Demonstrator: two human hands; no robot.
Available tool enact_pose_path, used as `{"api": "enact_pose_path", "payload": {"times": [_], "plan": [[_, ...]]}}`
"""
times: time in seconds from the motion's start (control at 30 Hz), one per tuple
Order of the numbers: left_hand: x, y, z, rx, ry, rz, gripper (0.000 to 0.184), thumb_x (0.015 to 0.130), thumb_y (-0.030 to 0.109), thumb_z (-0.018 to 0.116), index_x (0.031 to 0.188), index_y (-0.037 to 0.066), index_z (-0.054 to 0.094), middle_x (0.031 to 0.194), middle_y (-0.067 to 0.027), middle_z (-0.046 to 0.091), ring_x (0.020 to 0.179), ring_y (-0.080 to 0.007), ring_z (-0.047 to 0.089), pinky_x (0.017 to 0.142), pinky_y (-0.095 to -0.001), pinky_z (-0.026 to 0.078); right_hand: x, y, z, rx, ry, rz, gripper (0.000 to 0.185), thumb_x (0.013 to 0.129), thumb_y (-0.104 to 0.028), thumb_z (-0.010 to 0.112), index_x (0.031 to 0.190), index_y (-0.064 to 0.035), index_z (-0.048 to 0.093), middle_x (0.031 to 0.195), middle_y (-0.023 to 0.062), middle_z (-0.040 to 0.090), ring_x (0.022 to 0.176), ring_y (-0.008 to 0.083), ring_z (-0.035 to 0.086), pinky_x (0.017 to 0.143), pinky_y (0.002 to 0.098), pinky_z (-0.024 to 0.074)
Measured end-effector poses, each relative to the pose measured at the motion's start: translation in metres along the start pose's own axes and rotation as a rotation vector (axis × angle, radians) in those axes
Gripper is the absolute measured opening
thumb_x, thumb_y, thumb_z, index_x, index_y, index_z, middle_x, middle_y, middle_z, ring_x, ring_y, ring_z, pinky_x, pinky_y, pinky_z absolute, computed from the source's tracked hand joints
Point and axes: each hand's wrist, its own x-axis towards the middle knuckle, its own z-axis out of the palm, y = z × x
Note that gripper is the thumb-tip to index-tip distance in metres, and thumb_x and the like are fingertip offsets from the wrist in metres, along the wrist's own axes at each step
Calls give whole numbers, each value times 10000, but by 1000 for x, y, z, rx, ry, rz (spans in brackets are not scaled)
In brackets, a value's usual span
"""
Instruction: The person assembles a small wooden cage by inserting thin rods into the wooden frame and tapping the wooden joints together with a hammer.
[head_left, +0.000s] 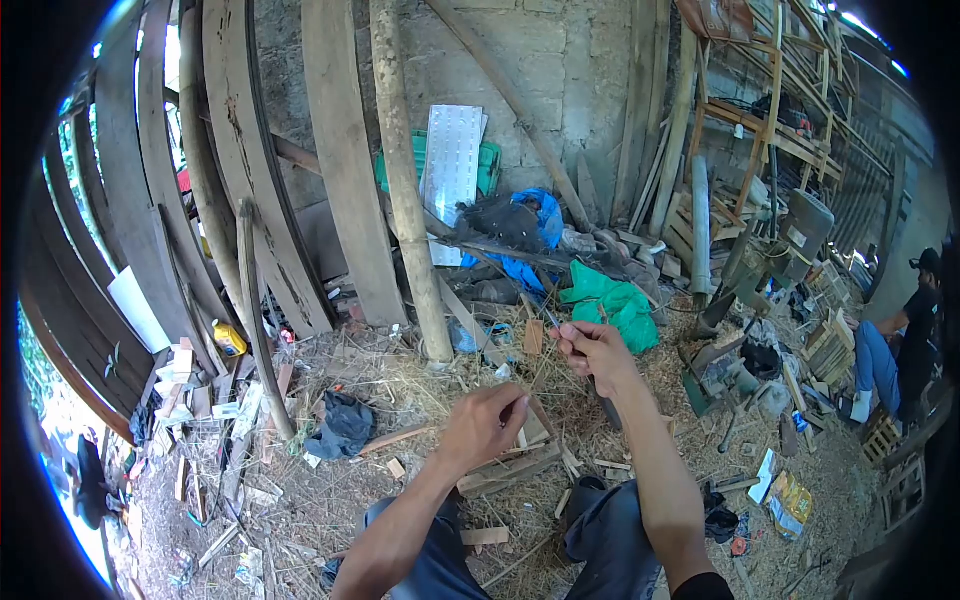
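My left hand (483, 425) is over the straw-strewn ground, fingers curled together; whatever they hold, if anything, is too small to name. Up and to its right, my right hand (597, 355) pinches a thin, dark rod-like thing (541, 311) that points up and left. The two hands are apart. Just below them, between my knees, lies a wooden block or frame (510, 468). A dark, narrow object (609, 412) shows under my right wrist; what it is cannot be made out.
Wooden planks (350, 160) and a pole (400, 180) lean against the wall. A green bag (612, 305) lies beyond my right hand. At left are a black bag (342, 425) and a yellow bottle (229, 338). A person (915, 330) sits far right, near machinery (780, 245).
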Motion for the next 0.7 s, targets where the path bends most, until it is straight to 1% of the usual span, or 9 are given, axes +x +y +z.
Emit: {"api": "enact_pose_path", "payload": {"times": [0.13, 0.27, 0.33, 0.43, 0.5, 0.6, 0.63, 0.67, 0.7], "plan": [[6, -2, 6, 25, 20, 7, 117, 856, 85, 593, 768, 11, 568, 620, -134, 547, 531, -303, 548, 508, -395, 432, 8, 6, -7, 86, 94, 49, 231, 929, -193, 603, 982, 28, 647, 694, -25, 542, 481, 27, 380, 409, 205, 257], [12, -1, 9, -1, 20, -21, 118, 849, 86, 596, 763, 15, 555, 624, -137, 547, 531, -314, 546, 502, -392, 428, 20, 16, -9, 51, 136, 33, 232, 928, -199, 605, 984, 22, 646, 707, -25, 548, 478, 25, 379, 400, 208, 260], [8, 1, 7, -4, 12, -48, 115, 846, 85, 597, 767, 15, 552, 624, -138, 546, 528, -318, 540, 500, -389, 424, 25, 21, -12, 48, 331, -76, 236, 927, -200, 603, 1007, 20, 637, 711, -23, 540, 476, 27, 370, 398, 200, 261], [-3, 4, -5, -67, -76, -30, 135, 868, 104, 583, 778, 11, 548, 620, -138, 536, 506, -298, 514, 495, -379, 413, 40, 20, -85, 75, 330, -155, 247, 933, -203, 593, 1032, 21, 622, 703, -24, 517, 481, 30, 362, 399, 188, 255], [1, -5, -9, -196, -49, -108, 182, 909, 130, 550, 783, -1, 542, 610, -128, 513, 503, -235, 493, 505, -348, 403, 25, 17, -67, 48, 276, -136, 258, 936, -204, 587, 1050, 27, 613, 696, -27, 504, 484, 29, 358, 402, 186, 250], [0, -30, -10, -245, -23, -213, 223, 941, 151, 518, 789, -11, 541, 605, -111, 501, 535, -166, 491, 526, -319, 399, 2, 5, -27, -52, 149, -112, 291, 950, -196, 562, 1124, 36, 594, 695, -29, 488, 504, 26, 361, 423, 182, 251], [0, -34, -10, -226, -16, -203, 214, 938, 151, 519, 800, -9, 556, 551, -142, 476, 470, -250, 462, 485, -370, 373, -2, 2, -12, 5, 45, -116, 296, 953, -182, 556, 1154, 33, 586, 698, -25, 492, 511, 26, 364, 433, 181, 259], [-1, -36, -12, -220, -31, -200, 214, 938, 151, 519, 800, -9, 556, 551, -142, 476, 470, -250, 462, 485, -370, 373, -6, 2, 0, 64, -54, -125, 305, 956, -168, 550, 1185, 31, 579, 701, -21, 495, 519, 27, 367, 442, 180, 267], [-1, -37, -12, -247, -37, -220, 211, 937, 145, 515, 801, -11, 555, 545, -141, 470, 470, -250, 464, 484, -370, 374, -10, 2, 10, 74, -43, -127, 305, 956, -168, 550, 1185, 31, 579, 701, -21, 495, 519, 27, 367, 442, 180, 267]]}}
